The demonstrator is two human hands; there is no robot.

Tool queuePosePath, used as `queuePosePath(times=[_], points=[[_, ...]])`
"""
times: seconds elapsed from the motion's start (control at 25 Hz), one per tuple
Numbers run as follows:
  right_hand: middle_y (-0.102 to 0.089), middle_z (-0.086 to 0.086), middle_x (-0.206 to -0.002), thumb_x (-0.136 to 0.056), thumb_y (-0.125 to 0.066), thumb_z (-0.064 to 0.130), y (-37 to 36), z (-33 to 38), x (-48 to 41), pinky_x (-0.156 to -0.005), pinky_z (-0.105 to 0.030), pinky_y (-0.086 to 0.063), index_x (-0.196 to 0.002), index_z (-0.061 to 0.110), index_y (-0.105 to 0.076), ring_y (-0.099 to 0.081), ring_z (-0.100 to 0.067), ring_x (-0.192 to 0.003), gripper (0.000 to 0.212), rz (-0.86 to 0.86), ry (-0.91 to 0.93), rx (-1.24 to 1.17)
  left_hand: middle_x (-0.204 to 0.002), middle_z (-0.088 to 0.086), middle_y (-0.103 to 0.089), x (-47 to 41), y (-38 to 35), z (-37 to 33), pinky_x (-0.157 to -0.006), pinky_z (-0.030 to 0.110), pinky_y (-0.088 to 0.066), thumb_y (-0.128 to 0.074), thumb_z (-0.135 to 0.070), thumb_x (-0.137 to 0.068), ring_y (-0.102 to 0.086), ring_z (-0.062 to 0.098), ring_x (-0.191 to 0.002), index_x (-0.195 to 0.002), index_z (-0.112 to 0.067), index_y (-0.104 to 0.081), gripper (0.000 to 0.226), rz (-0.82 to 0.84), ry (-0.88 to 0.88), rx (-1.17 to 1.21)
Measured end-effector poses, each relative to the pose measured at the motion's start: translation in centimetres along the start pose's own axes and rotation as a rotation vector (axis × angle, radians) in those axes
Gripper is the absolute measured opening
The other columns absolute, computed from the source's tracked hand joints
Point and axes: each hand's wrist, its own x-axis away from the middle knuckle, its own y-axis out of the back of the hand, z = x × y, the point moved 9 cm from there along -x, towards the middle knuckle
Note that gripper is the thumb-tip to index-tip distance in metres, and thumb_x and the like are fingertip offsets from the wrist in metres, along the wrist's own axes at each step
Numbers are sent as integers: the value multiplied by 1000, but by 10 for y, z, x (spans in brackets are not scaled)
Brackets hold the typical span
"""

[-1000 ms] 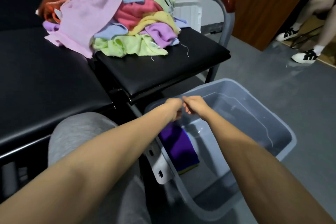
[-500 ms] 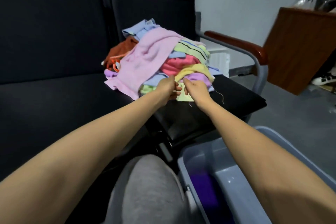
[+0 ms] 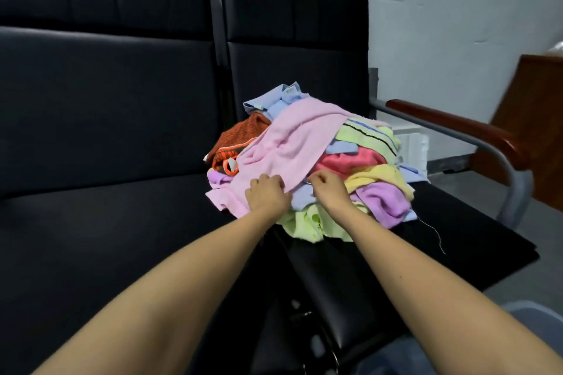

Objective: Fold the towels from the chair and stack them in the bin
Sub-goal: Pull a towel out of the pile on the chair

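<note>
Pink towel (image 3: 289, 149) tops the pile on the chair (image 3: 457, 222); left hand (image 3: 266, 195) pinches its lower edge, right hand (image 3: 327, 187) at three o'clock curls on cloth, hold unclear. Picking step; next, lift it clear, bin (image 3: 530, 316) at five o'clock

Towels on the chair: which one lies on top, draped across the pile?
The pale pink towel; it drapes diagonally over the others, and the left hand rests on its lower edge.

It looks like a waiting area or plain office room: linked black padded chairs (image 3: 152, 131) with a wood-capped metal armrest (image 3: 457, 128), bare white wall (image 3: 457, 24), grey floor (image 3: 475, 186), brown wooden cabinet (image 3: 536, 119)
</note>
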Motion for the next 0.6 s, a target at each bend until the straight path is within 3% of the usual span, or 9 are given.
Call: queuePosePath(times=[0.08, 0.16, 0.28, 0.32, 0.4, 0.48, 0.52, 0.6], points=[[-58, -6, -90, -93, -43, 7, -2, -3, -3, -84, -42, -49, -89, 12, -59, -60, -30, -90, 17, 6, -5, 21, -107, 11, -60, 2, 16, 4, -85, 38, -39, -47, -27, -93, -52, 33, -103, -97, -14, -61, 20, -211, 36, 135], [-57, -7, -81, -94, -44, 12, -2, -5, -4, -73, -38, -48, -80, 15, -55, -59, -29, -81, 19, 4, -44, -25, -85, 9, -58, 10, 39, 15, -74, 35, -40, -38, -24, -98, -54, 27, -84, -87, -10, -48, 21, -368, 66, 561], [-56, -6, -72, -97, -43, 44, -1, -3, 1, -61, -33, -45, -82, 13, -54, -54, -22, -65, 36, -6, -267, -454, -68, -5, -41, 25, 74, -10, -64, 25, -33, -38, -10, -100, -40, -1, -61, -81, -8, -40, 19, -354, -155, 991], [-59, -6, -77, -95, -43, 52, -3, 1, 2, -65, -33, -48, -90, 13, -56, -57, -21, -70, 42, 21, -333, -618, -66, -8, -42, 30, 79, -25, -62, 20, -34, -41, -6, -98, -38, -3, -59, -79, -7, -43, 19, -262, -238, 1086], [-66, -7, -82, -92, -45, 54, -6, 15, 1, -68, -30, -53, -96, 9, -61, -63, -20, -74, 48, 92, -383, -854, -61, -12, -49, 47, 75, -61, -60, 14, -38, -50, -6, -91, -43, -3, -58, -72, -11, -47, 20, 131, -363, 1201], [-64, -8, -72, -91, -53, 32, 1, 27, 2, -62, -24, -52, -96, -2, -64, -63, -17, -62, 35, 66, -343, -860, -69, -8, -57, 75, 55, -85, -66, 16, -43, -53, -16, -85, -51, 1, -67, -76, -13, -53, 10, 599, -413, 1105], [-58, -7, -69, -84, -57, 20, 9, 29, 2, -60, -23, -50, -98, -2, -62, -60, -15, -57, 26, 16, -311, -828, -79, -3, -60, 85, 47, -86, -75, 18, -46, -54, -21, -89, -55, 5, -77, -84, -12, -57, 10, 747, -392, 1056], [-48, -4, -63, -83, -48, 7, 21, 35, 9, -54, -21, -45, -82, 11, -54, -53, -9, -48, 7, -52, -289, -808, -92, 0, -63, 81, 47, -70, -85, 21, -47, -44, -28, -99, -59, 10, -88, -95, -15, -60, 21, 759, -249, 1086]])
